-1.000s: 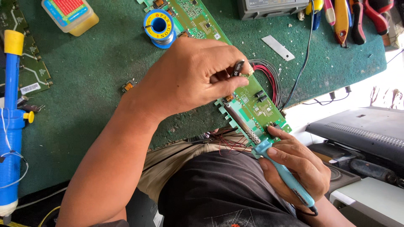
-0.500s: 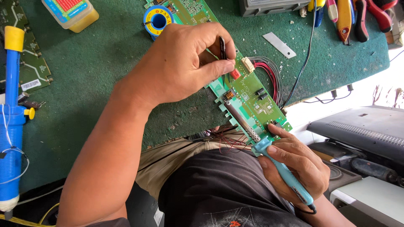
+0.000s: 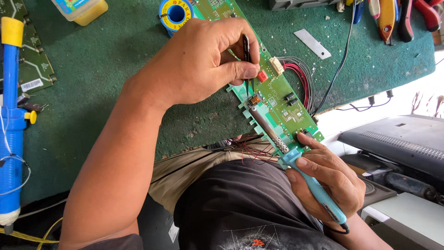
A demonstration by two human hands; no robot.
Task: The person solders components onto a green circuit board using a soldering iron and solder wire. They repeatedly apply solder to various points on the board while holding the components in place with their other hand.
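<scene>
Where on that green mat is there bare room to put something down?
Bare green mat lies between the blue pump tool and the left hand. Crowded: the circuit board, right hand with soldering iron, and top-right tools.

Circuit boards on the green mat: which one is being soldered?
The long green circuit board at the mat's front edge, where the soldering iron tip and tweezers meet. The other board lies untouched at far left beside the blue pump.
</scene>
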